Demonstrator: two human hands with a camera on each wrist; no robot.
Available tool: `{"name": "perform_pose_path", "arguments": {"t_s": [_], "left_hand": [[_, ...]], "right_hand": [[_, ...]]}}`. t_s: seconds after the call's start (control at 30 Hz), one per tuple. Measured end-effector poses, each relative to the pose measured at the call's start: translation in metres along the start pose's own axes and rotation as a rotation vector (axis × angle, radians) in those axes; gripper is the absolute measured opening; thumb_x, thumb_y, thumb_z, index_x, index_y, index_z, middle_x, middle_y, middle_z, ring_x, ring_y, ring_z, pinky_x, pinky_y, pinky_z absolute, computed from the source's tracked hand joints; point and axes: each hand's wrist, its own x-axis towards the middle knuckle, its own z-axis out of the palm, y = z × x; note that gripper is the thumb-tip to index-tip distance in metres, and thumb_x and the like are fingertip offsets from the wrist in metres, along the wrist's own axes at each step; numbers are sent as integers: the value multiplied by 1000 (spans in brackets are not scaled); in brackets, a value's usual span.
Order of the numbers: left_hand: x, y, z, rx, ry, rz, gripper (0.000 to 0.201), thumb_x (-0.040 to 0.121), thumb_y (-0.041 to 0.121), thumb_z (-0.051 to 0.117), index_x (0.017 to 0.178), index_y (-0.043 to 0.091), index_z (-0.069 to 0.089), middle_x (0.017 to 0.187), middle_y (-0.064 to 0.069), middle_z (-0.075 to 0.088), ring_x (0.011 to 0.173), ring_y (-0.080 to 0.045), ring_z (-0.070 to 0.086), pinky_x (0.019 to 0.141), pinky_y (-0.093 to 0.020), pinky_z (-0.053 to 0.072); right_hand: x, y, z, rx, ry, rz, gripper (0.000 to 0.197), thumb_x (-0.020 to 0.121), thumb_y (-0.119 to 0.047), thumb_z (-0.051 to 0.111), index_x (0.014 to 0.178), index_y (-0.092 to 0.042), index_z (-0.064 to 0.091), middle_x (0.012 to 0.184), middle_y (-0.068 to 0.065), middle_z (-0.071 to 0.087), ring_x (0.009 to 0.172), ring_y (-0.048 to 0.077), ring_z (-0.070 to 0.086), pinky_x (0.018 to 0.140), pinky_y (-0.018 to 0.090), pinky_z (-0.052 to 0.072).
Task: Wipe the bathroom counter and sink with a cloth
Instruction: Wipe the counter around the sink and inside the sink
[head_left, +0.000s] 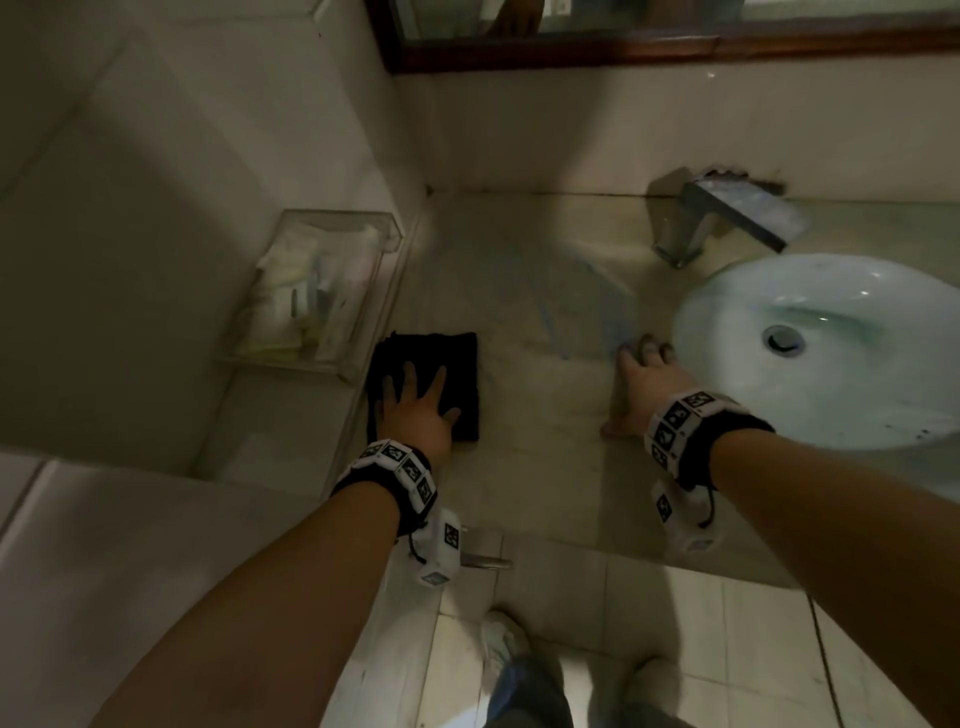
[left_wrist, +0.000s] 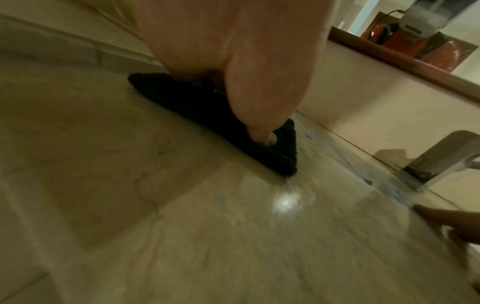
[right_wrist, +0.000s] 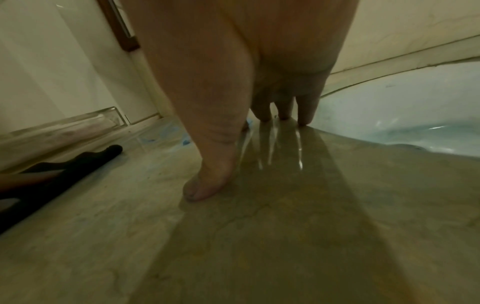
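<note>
A folded black cloth (head_left: 457, 358) (left_wrist: 197, 102) (right_wrist: 85, 160) lies flat on the beige stone counter (head_left: 540, 415) at its left end. My left hand (head_left: 415, 405) (left_wrist: 233, 72) presses on the cloth with fingers spread and straight. My right hand (head_left: 641, 379) (right_wrist: 259, 102) rests flat on the bare counter just left of the white oval sink (head_left: 810, 364) (right_wrist: 402, 115), its fingertips (right_wrist: 302, 121) at the sink's rim. Blue smears (head_left: 587, 312) (left_wrist: 367, 182) mark the counter between the cloth and the sink.
A chrome faucet (head_left: 727, 218) (left_wrist: 441, 156) stands behind the sink against the wall. A clear plastic box (head_left: 317, 291) of toiletries sits on a ledge left of the cloth. A wood-framed mirror (head_left: 571, 49) hangs above. Tiled floor and my shoes (head_left: 504, 644) lie below the counter's front edge.
</note>
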Motion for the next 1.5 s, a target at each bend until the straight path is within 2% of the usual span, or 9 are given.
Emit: {"name": "perform_pose_path", "arguments": {"t_s": [0.17,0.53,0.63,0.8,0.87,1.07,1.37,1.5], "left_hand": [[16,0,-6,23,-43,2,68,97,56,37,153,42,0,162,-5,-10,148,-37,-3,120,-50,9],[42,37,-16,29,4,20,63,100,52,33,154,39,3,162,-7,-10,147,-38,-4,119,-53,7],[41,62,-15,72,26,76,62,100,52,30,154,38,3,162,-7,-8,147,-38,-2,118,-54,9],[20,113,-2,98,84,241,59,100,46,35,153,37,12,162,-7,-1,146,-40,1,117,-55,9],[16,122,2,111,81,250,57,101,43,34,153,36,12,162,-7,0,146,-39,1,117,-55,11],[11,105,4,109,75,259,58,102,44,33,154,36,9,163,-3,0,147,-36,1,118,-52,15],[-10,65,7,87,66,154,60,101,48,32,154,35,6,163,-2,-3,148,-34,0,119,-49,15],[-18,43,9,67,80,89,63,100,51,33,155,34,7,163,-3,0,148,-34,2,118,-48,18]], "right_hand": [[-1,0,1,10,5,3,129,65,-62,79,155,-21,-3,162,12,-6,148,39,1,119,48,22],[4,4,3,25,17,-19,130,64,-57,82,155,-20,-2,162,12,-7,148,40,-1,118,51,22],[4,3,4,25,24,-20,130,63,-57,83,155,-21,-2,162,12,-8,147,41,-1,118,51,22],[3,4,5,18,40,-26,131,61,-59,83,154,-21,-1,162,12,-7,147,41,0,117,51,24],[2,3,4,14,41,-22,132,60,-59,83,154,-21,-1,162,12,-5,147,40,0,117,53,23],[2,4,4,8,12,-16,131,64,-63,79,155,-21,-5,162,11,-10,148,38,-4,119,51,18],[4,7,8,-9,25,-18,132,64,-68,76,155,-21,-7,162,11,-11,149,38,-3,120,50,19],[4,4,8,-12,41,-15,132,62,-68,77,155,-20,-3,162,12,-11,148,39,-3,118,51,22]]}}
